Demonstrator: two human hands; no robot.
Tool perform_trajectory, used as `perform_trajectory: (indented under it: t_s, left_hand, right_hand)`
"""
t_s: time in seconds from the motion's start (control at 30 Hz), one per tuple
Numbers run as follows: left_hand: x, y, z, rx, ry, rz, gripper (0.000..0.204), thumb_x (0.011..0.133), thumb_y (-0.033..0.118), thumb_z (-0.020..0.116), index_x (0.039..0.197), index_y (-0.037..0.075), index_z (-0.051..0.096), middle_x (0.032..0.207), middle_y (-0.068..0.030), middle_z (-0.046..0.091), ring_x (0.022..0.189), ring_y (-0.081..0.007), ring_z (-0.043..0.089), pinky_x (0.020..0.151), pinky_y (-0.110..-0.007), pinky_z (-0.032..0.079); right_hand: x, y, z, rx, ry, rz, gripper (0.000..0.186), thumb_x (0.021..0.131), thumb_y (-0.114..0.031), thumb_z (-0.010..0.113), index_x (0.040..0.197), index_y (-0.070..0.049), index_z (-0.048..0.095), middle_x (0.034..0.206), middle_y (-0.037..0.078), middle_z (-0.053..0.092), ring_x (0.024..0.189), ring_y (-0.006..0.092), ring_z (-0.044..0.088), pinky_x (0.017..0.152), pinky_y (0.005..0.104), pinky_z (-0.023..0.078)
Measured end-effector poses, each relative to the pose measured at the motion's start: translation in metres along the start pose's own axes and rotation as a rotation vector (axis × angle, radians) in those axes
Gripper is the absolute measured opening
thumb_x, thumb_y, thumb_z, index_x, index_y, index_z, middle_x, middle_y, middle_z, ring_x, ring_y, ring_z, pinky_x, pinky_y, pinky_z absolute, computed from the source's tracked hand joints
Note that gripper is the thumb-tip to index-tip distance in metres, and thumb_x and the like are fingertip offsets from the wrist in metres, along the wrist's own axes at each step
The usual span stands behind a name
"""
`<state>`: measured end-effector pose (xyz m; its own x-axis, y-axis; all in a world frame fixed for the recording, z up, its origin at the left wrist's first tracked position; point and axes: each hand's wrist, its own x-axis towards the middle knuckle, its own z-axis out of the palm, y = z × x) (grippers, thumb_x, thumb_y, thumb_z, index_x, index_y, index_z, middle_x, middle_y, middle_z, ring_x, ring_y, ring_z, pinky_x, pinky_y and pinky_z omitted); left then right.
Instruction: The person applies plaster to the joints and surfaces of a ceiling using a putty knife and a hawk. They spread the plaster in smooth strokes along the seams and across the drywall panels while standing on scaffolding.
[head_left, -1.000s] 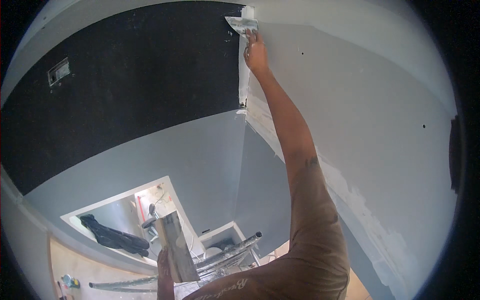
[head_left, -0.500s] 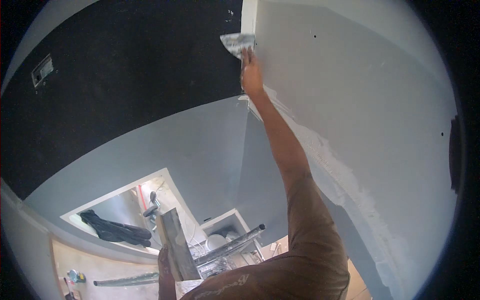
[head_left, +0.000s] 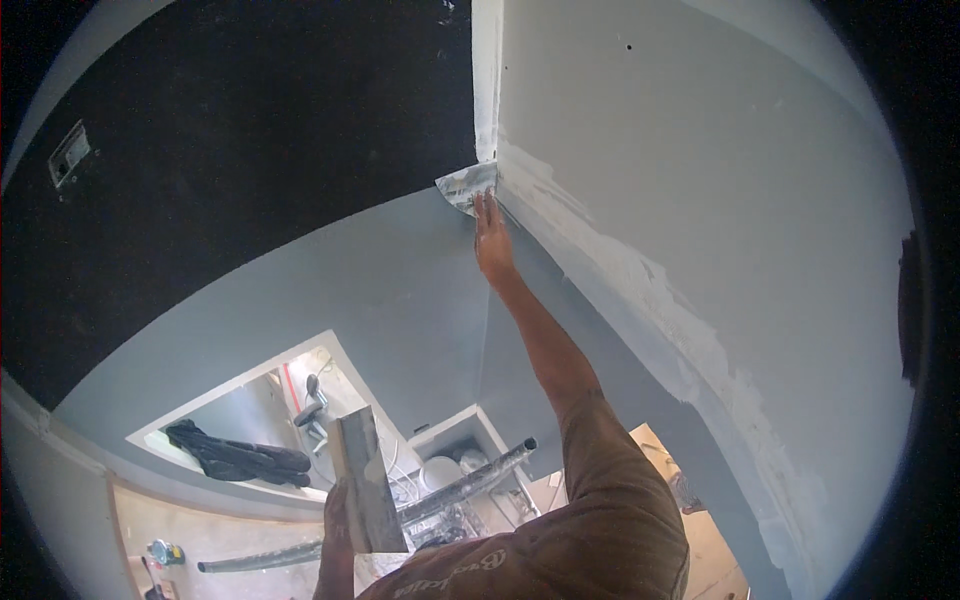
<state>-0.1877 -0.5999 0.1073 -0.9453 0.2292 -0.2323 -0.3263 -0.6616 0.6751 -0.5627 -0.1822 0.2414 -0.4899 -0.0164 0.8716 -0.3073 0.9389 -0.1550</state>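
My right hand (head_left: 492, 245), at the end of my outstretched arm, holds a wide drywall knife (head_left: 466, 186) with fingers laid along its blade. The blade sits at the corner where the black surface (head_left: 270, 130) meets the grey one, at the lower end of a white strip (head_left: 486, 90). Its handle is hidden by my palm. Low in the view, my left hand (head_left: 338, 525) grips a long metal mud pan (head_left: 368, 485) by its side. Whitish compound (head_left: 640, 270) lies in a rough band along the grey panel's edge.
An outlet box (head_left: 70, 155) is set in the black surface. Below lie a white-framed opening with dark cloth (head_left: 235, 455), a long dusty pole (head_left: 470, 485), a white bucket (head_left: 440, 472) and a small can (head_left: 165, 552). A grey panel (head_left: 700, 170) fills the right side.
My right hand has drawn the drywall knife down along the corner, from the white strip to its lower end. My left hand still holds the mud pan, shifted slightly right in view.
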Motion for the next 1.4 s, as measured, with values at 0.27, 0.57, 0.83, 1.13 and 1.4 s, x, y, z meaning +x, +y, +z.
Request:
perform_trajectory:
  t_s: [0.27, 0.57, 0.83, 1.13, 1.4]
  left_hand:
    - [0.012, -0.013, -0.034, 0.071, 0.017, 0.006, 0.044, 0.099, 0.039, 0.055, 0.124, 0.002, 0.055, 0.103, -0.0105, 0.065, 0.088, -0.0220, 0.066, 0.077, -0.036, 0.056]
    - [0.008, -0.007, -0.025, 0.020, 0.022, 0.009, 0.044, 0.099, 0.038, 0.054, 0.123, 0.002, 0.056, 0.103, -0.0102, 0.065, 0.089, -0.0217, 0.066, 0.077, -0.036, 0.056]
    - [0.003, 0.002, -0.025, -0.012, 0.073, 0.031, 0.043, 0.099, 0.038, 0.054, 0.123, 0.002, 0.056, 0.103, -0.0100, 0.065, 0.090, -0.0214, 0.066, 0.078, -0.036, 0.055]
    - [0.014, 0.001, -0.025, -0.011, 0.057, 0.024, 0.043, 0.099, 0.038, 0.054, 0.123, 0.002, 0.056, 0.103, -0.0109, 0.066, 0.089, -0.0224, 0.066, 0.078, -0.036, 0.056]
    - [0.016, 0.003, -0.023, 0.001, 0.069, 0.025, 0.043, 0.099, 0.037, 0.054, 0.124, 0.002, 0.056, 0.103, -0.0122, 0.066, 0.089, -0.0238, 0.067, 0.077, -0.038, 0.057]
  right_hand:
    - [0.119, -0.015, -0.080, -0.011, 0.177, -0.156, 0.072, 0.085, 0.010, 0.053, 0.151, -0.008, 0.033, 0.157, 0.021, 0.029, 0.134, 0.0432, 0.043, 0.108, 0.0458, 0.043]
    - [0.366, -0.015, -0.138, -0.247, 0.406, -0.268, 0.058, 0.087, 0.001, 0.052, 0.143, 0.009, 0.034, 0.143, 0.033, 0.040, 0.107, 0.0455, 0.060, 0.091, 0.0505, 0.054]
    - [0.332, -0.023, -0.113, -0.064, 0.332, -0.216, 0.064, 0.080, 0.005, 0.058, 0.142, 0.002, 0.042, 0.145, 0.031, 0.040, 0.125, 0.0472, 0.049, 0.106, 0.0481, 0.044]
    - [0.273, -0.017, -0.122, -0.119, 0.375, -0.236, 0.066, 0.079, 0.006, 0.059, 0.143, 0.002, 0.041, 0.141, 0.033, 0.043, 0.122, 0.0486, 0.051, 0.105, 0.0485, 0.044]
    - [0.345, -0.044, -0.156, -0.023, 0.388, -0.244, 0.058, 0.080, 0.006, 0.053, 0.137, 0.007, 0.044, 0.143, 0.034, 0.040, 0.126, 0.0493, 0.046, 0.108, 0.0481, 0.041]
